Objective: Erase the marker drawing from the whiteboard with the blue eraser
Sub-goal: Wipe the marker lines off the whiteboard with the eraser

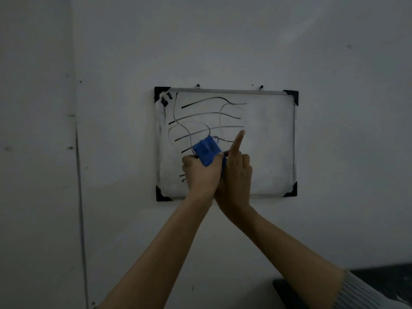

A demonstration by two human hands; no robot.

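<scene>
Near the whiteboard [267, 152] lower-left corner, left hand [201, 172] grips blue eraser [207, 151]; right hand [237, 175] touches it, index finger extended, other fingers curled.

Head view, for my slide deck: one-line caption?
Left hand holds blue eraser against scribbled whiteboard; right hand alongside.

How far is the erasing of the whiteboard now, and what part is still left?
Done: the right half of the whiteboard looks clean. In hand: the left hand holds the blue eraser against the lower middle of the board; the right hand is beside it, one finger raised. Left: most of the drawing, the curved lines on the left half, and short marks at the lower left.
</scene>
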